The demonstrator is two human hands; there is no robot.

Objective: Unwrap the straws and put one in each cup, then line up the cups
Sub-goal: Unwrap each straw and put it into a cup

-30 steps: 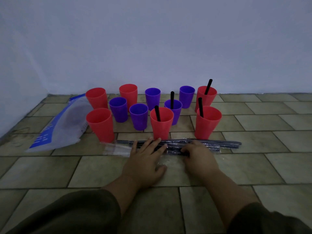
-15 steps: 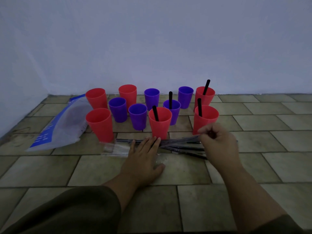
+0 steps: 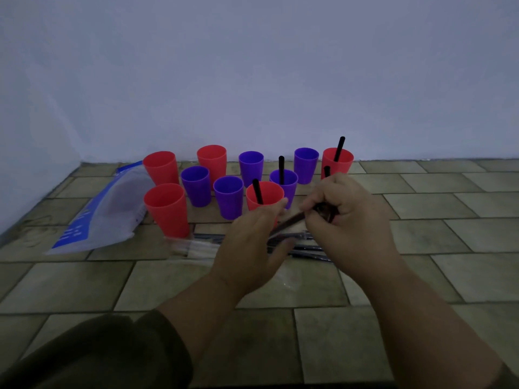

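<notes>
A: Item, wrapped straw (image 3: 290, 221): location?
B: Raised above the floor pile (image 3: 306, 247). The right hand (image 3: 346, 211) is curled round its upper end, and the left hand (image 3: 250, 245) is spread by the lower end.
A: Handling?
B: Pinch the loose wrapping at the low end, then peel along the length.

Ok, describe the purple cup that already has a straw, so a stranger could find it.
Cups stand clustered on the tiled floor by the white wall. Look behind and right of the front-centre red cup. The purple cup there is the only purple one holding a straw; the other four have none.
</notes>
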